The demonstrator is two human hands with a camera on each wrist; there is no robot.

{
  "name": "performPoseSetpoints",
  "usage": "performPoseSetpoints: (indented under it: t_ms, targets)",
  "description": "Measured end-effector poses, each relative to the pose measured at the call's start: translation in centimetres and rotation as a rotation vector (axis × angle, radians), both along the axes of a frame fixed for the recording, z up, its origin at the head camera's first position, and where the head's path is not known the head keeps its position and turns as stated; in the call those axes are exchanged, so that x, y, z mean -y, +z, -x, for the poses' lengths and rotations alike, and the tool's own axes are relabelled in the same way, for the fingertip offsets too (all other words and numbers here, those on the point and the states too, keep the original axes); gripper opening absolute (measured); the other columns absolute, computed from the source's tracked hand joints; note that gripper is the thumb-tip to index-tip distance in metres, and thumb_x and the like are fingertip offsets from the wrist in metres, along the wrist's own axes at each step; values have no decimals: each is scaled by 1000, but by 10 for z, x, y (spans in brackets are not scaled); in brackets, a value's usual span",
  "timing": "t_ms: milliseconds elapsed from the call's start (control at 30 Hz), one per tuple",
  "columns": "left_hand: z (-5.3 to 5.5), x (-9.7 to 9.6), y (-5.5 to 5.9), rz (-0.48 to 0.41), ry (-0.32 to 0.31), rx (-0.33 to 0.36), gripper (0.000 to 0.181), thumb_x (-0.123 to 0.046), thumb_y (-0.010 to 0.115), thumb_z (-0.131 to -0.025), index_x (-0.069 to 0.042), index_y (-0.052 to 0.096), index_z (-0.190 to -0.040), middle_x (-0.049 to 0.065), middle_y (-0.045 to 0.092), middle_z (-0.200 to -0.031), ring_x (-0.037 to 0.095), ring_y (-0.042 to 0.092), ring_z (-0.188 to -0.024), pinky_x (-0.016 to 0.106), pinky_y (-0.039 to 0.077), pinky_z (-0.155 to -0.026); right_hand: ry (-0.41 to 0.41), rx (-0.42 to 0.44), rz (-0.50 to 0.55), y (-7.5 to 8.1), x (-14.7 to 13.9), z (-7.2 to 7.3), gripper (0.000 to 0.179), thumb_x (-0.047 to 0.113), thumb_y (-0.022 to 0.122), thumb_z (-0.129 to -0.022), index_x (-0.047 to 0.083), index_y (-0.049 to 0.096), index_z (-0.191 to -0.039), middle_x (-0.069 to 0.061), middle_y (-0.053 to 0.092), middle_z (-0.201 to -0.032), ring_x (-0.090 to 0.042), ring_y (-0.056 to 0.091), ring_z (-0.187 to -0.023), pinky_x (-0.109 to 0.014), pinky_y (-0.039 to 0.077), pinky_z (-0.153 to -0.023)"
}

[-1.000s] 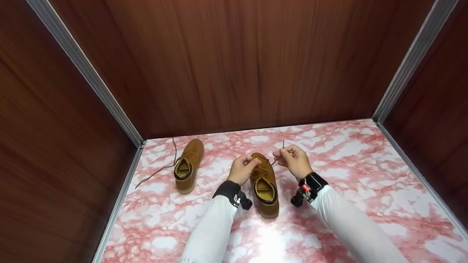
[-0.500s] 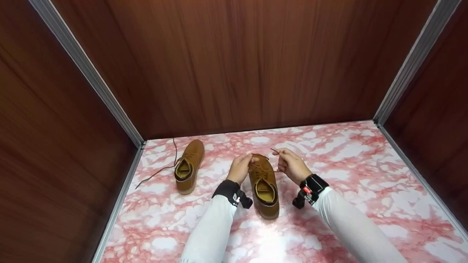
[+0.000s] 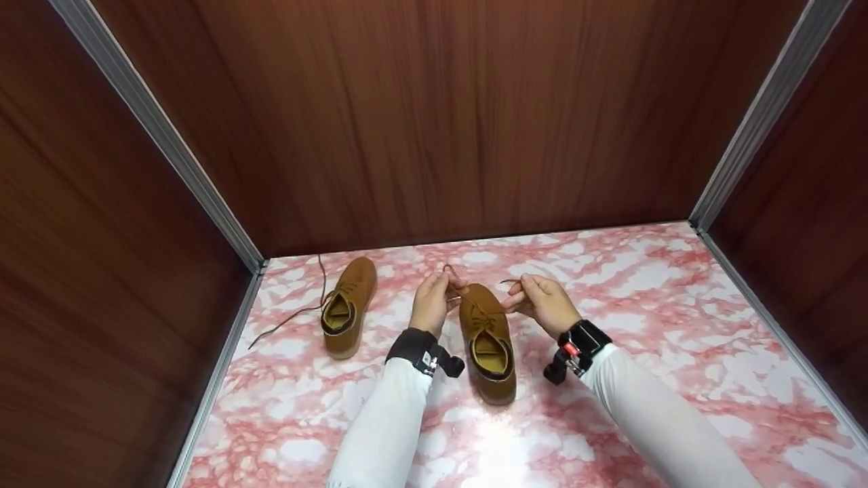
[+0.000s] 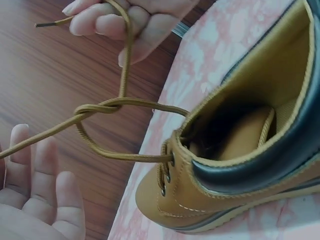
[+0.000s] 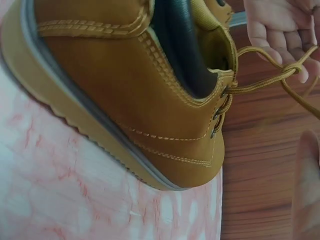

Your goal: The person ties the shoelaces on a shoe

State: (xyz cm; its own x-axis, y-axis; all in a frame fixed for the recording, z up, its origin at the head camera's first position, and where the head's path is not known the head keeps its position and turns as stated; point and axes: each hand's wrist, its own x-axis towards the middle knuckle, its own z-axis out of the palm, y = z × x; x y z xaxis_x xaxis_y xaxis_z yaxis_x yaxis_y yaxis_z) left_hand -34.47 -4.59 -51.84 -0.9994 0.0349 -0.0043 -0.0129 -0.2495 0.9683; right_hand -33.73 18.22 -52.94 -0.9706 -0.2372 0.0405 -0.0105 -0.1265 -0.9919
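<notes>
A tan ankle shoe (image 3: 499,392) stands toe away from me on the marbled surface, between my two hands. Its brown shoelace (image 4: 125,60) is drawn up from the top eyelets, and the two ends cross in a loose half knot (image 4: 92,108) above the shoe. Left of the toe, my left hand (image 3: 430,303) pinches one lace end, which loops up over the fingers; thumb and index lie outside the left wrist view. Beyond the toe on the right, my right hand (image 3: 548,305) pinches the other end, its dark tip (image 4: 46,24) sticking out past the fingertips.
A matching second shoe (image 3: 344,349) stands to the left, its untied lace (image 3: 288,322) spread over the red-and-white marbled surface (image 3: 298,420). Dark wood panels (image 3: 434,122) with grey metal corner posts (image 3: 766,108) enclose the back and sides.
The left hand has moved left, off the toe, drawing its lace end with it. The right hand has dropped slightly and its lace tip now points left instead of up.
</notes>
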Motion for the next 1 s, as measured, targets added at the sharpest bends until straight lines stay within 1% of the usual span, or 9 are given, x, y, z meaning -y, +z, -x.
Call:
performPoseSetpoints:
  t_ms: [133, 200, 300, 400, 500, 567, 667, 767, 1000]
  targets:
    - [0, 1, 0, -86, 9, -12, 35, -17, 36, -114, 3, 62, -101, 5, 69, -89, 12, 69, -82, 26, 56, -78, 8, 44, 70, 3, 2, -2, 42, 32, 32, -116, 13, 51, -83, 7, 51, -56, -10, 51, -57, -35, 58, -86]
    - [0, 2, 1, -128, 26, -9, 33, -17, 35, -115, 1, 59, -100, 4, 68, -88, 14, 70, -81, 27, 55, -77, 31, 59, 105, 4, 3, -3, 42, 30, 29, -116, 13, 47, -83, 8, 38, -56, -10, 38, -56, -34, 52, -81]
    - [0, 3, 3, -206, 49, -13, 30, -17, 35, -115, -4, 55, -98, 1, 68, -86, 15, 70, -80, 29, 57, -79, 62, 83, 136, 6, 4, -4, 34, 19, 27, -114, 10, 50, -90, 7, 31, -62, -11, 33, -60, -33, 44, -78]
    - [0, 5, 6, -292, 59, -28, 28, -17, 33, -115, -6, 52, -98, 2, 67, -85, 15, 69, -79, 31, 58, -82, 58, 67, 109, 6, 5, -3, 27, 6, 30, -108, 1, 56, -107, 4, 38, -65, -13, 40, -66, -32, 47, -82]
    - [0, 8, 11, -371, 60, -23, 26, -17, 33, -115, -7, 52, -100, 2, 62, -83, 15, 67, -77, 31, 58, -82, 49, 17, 40, 4, 4, -1, 31, 6, 33, -112, -12, 53, -126, 0, 62, -74, -12, 59, -76, -29, 54, -90]
    - [1, 10, 12, -393, 57, -18, 26, -17, 33, -115, -8, 52, -99, 1, 58, -79, 14, 63, -73, 31, 59, -80, 31, 6, 8, 4, 3, 1, 36, 13, 36, -114, -13, 55, -129, -2, 75, -86, -14, 70, -87, -27, 58, -93]
    - [0, 11, 10, -378, 42, -9, 26, -18, 34, -115, -7, 52, -101, -1, 49, -75, 13, 53, -67, 30, 57, -77, -10, 42, 45, 5, 3, 1, 39, 20, 37, -115, -12, 58, -123, -3, 81, -94, -16, 76, -89, -28, 61, -92]
    - [-1, 12, 6, -337, 19, -5, 26, -20, 35, -115, -6, 53, -102, -3, 43, -73, 12, 46, -64, 32, 55, -74, -47, 81, 102, 8, 2, 1, 37, 25, 36, -115, -1, 61, -110, 0, 80, -84, -14, 76, -83, -31, 62, -89]
    - [-3, 11, 0, -224, -17, 11, 29, -23, 35, -115, -6, 55, -102, -4, 41, -69, 10, 41, -59, 27, 50, -60, -78, 68, 119, 14, -3, 4, 33, 27, 40, -114, 9, 61, -95, 3, 56, -62, -10, 58, -62, -40, 63, -91]
